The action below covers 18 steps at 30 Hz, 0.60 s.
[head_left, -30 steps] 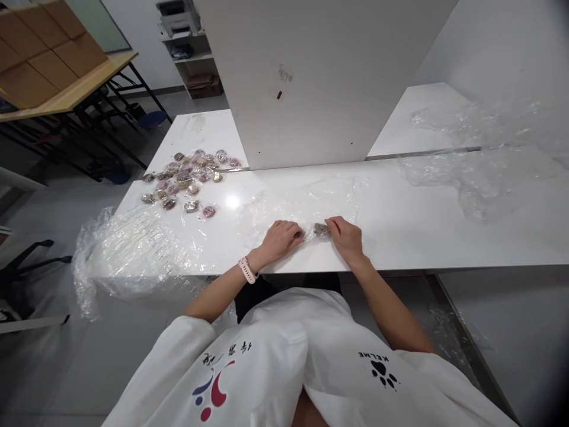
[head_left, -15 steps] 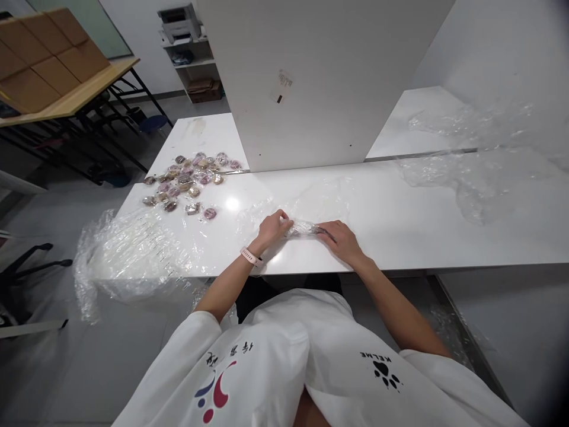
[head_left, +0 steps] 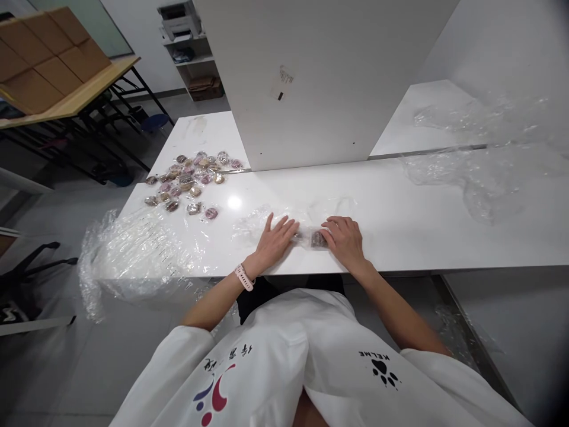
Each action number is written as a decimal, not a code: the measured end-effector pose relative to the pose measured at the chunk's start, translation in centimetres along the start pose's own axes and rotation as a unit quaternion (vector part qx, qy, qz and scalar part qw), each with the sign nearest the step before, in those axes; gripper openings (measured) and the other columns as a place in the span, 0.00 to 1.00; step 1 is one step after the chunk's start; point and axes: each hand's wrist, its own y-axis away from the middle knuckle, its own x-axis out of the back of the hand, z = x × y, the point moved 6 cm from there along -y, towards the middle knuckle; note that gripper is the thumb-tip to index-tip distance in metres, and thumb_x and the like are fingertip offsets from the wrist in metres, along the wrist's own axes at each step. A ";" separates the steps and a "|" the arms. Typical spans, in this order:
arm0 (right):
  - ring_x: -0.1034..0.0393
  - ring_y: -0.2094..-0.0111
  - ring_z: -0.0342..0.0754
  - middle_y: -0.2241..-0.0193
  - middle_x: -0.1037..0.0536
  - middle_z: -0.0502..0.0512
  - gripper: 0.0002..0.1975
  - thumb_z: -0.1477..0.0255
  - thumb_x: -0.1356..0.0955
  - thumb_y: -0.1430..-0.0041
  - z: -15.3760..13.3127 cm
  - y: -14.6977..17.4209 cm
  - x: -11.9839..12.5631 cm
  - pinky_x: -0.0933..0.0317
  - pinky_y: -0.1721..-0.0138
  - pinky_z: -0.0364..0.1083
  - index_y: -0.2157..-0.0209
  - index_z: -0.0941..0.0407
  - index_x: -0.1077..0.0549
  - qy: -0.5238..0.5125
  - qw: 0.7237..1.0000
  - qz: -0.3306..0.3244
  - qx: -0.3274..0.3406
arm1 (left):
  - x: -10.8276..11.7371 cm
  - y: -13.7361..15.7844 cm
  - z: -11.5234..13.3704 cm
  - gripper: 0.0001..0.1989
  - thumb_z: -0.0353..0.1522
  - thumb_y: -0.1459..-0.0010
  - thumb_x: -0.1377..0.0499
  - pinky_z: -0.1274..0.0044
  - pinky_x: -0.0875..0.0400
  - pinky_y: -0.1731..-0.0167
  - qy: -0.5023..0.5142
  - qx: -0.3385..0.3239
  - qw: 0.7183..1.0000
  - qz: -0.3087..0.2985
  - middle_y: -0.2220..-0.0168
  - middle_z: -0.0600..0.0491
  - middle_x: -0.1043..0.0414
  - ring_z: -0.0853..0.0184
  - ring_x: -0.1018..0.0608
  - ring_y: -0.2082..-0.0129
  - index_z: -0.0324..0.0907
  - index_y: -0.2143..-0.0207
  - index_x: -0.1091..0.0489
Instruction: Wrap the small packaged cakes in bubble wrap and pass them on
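A sheet of clear plastic [head_left: 331, 207] lies crumpled on the white table in front of me, partly folded around a small dark brown piece [head_left: 318, 239]. My left hand [head_left: 276, 240] rests palm down on the plastic, fingers stretched and spread; something dark shows at its fingertips. Curled over the right end of the bundle, my right hand [head_left: 345, 240] has its thumb against the brown piece. What lies beneath its palm is hidden.
Several small round wrapped pieces [head_left: 186, 178], brown, pink and tan, lie at the left. A pile of clear plastic packaging [head_left: 137, 249] hangs over the front left edge. More loose plastic film [head_left: 480, 172] lies right. A white upright panel [head_left: 311, 89] stands behind.
My left hand has gone from a pinch to lying flat with spread fingers. My right hand has shifted slightly right, and more of the brown piece shows between the hands.
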 end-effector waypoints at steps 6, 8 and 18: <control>0.32 0.52 0.56 0.51 0.23 0.61 0.21 0.61 0.37 0.32 -1.2 3.2 -0.7 0.38 0.53 0.54 0.43 0.56 0.29 -0.045 0.994 -0.033 0.091 | -0.9 0.2 -5.3 0.28 0.24 0.42 0.47 0.48 0.69 0.33 0.166 0.280 0.943 0.063 0.30 0.44 0.47 0.51 0.55 0.28 0.43 0.39 0.35; 0.31 0.53 0.56 0.52 0.22 0.61 0.21 0.61 0.39 0.31 -0.7 3.5 -0.9 0.37 0.53 0.54 0.43 0.55 0.29 -0.095 0.994 -0.016 0.043 | -0.8 -0.1 -5.2 0.22 0.28 0.39 0.46 0.49 0.61 0.33 0.348 0.334 0.871 0.098 0.34 0.44 0.40 0.51 0.48 0.29 0.44 0.42 0.32; 0.26 0.57 0.54 0.61 0.19 0.56 0.28 0.51 0.26 0.53 0.8 3.0 -2.7 0.32 0.56 0.50 0.56 0.55 0.23 -0.494 0.822 0.009 -0.282 | -0.2 -1.6 4.1 0.14 0.36 0.46 0.37 0.70 0.26 0.52 0.849 0.310 0.426 0.037 0.64 0.46 0.21 0.60 0.19 0.58 0.36 0.59 0.24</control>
